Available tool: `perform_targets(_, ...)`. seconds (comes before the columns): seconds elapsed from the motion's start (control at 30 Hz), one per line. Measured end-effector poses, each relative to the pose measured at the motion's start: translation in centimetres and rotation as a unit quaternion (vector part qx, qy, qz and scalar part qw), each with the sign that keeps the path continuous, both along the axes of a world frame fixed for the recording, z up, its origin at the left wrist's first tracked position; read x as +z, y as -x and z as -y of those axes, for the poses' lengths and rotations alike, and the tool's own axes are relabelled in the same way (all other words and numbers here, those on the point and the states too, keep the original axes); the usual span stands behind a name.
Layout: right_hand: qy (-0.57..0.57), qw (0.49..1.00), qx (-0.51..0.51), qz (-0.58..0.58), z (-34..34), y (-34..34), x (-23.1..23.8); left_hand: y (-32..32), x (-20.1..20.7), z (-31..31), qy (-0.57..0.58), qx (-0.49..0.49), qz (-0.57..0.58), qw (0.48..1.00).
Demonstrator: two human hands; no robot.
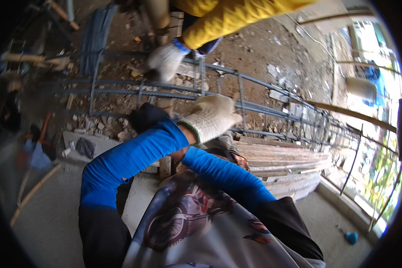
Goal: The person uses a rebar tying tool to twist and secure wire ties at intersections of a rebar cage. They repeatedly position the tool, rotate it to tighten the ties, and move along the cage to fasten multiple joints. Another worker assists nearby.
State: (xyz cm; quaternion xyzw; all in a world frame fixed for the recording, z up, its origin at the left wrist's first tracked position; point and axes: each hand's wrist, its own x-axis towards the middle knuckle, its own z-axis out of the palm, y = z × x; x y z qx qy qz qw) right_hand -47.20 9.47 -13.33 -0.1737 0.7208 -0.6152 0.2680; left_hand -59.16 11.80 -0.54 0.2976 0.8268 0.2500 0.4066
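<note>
My forearms, in blue sleeves, cross in front of me, the left one over the right. A cream knitted glove covers my left hand (213, 117), which lies over the long steel rebar (263, 110) of a tied cage with its fingers curled around the bars. My right hand (148, 117), in a dark glove, comes out beyond my left forearm beside the cage's near bars; its fingers are dark and blurred. Square stirrups (241, 94) link the bars. Across the cage, a co-worker's whitish gloved hand (164, 62) is by the far bars, below a yellow sleeve (241, 22).
Stacked planks (281, 156) lie beyond my right arm. Rubble covers the dirt (250, 49) under and behind the cage. A bundle of corrugated sheets (96, 38) is at the far left. A small blue object (351, 237) rests on the concrete floor (328, 223) at the near right.
</note>
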Motion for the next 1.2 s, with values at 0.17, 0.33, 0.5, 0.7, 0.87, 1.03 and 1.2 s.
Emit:
perform_targets(0.17,0.005,0.990,-0.143,-0.002,1.5,3.0,2.5,-3.6,2.7,10.4,-0.297,0.231,-0.230,0.897)
perform_targets(0.33,0.014,0.977,-0.213,-0.024,3.6,5.5,2.5,-7.5,0.7,21.5,-0.183,0.618,-0.200,0.738)
perform_targets(0.5,-0.112,0.981,-0.112,-0.108,3.3,6.9,2.2,-9.9,-4.8,22.8,-0.275,0.641,-0.055,0.714)
perform_targets(0.7,-0.085,0.985,-0.121,0.088,1.7,7.6,3.7,-10.8,-9.3,21.6,-0.384,0.655,0.056,0.648)
perform_targets(0.87,-0.198,0.976,-0.022,-0.086,2.2,8.4,5.4,-10.6,-11.2,20.1,-0.450,0.613,0.074,0.645)
perform_targets(1.03,-0.311,0.885,0.107,-0.328,2.7,9.6,7.2,-10.5,-12.8,19.5,-0.540,0.588,0.160,0.580)
perform_targets(1.2,-0.247,0.967,-0.050,0.026,3.6,8.9,7.8,-10.6,-12.9,19.4,-0.566,0.598,0.186,0.536)
